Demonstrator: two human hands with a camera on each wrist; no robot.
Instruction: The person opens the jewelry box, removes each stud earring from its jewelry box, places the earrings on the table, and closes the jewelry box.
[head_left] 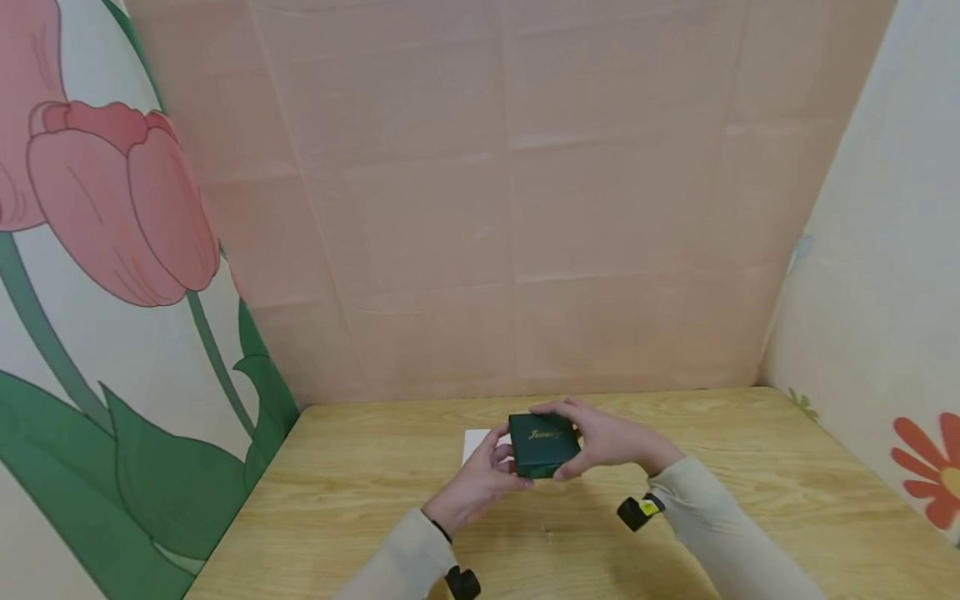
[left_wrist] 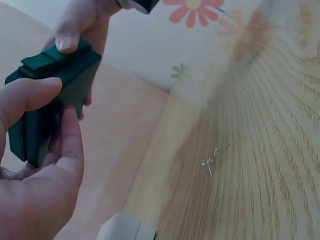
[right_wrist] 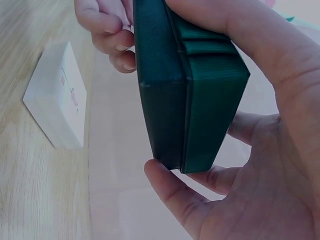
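Above the table, both hands hold a dark green jewelry box [head_left: 543, 446] with gold lettering on its lid. My left hand [head_left: 480, 483] grips the box's left side, thumb along the front edge. On the opposite side, my right hand [head_left: 611, 437] holds it between thumb and fingers. The right wrist view shows the box [right_wrist: 192, 95] with lid and base together and ribbon-like folds on the front. Below the hands, two small silvery pieces [left_wrist: 207, 164], which look like stud earrings, lie on the wooden table [left_wrist: 270, 150].
Behind the left hand, a white box [right_wrist: 55, 100] with a small printed picture stands on the table. A pinkish covering [head_left: 510, 208] hangs at the table's back edge. Flower-painted walls [head_left: 862, 333] flank the table. Each wrist bears a black camera [head_left: 637, 511].
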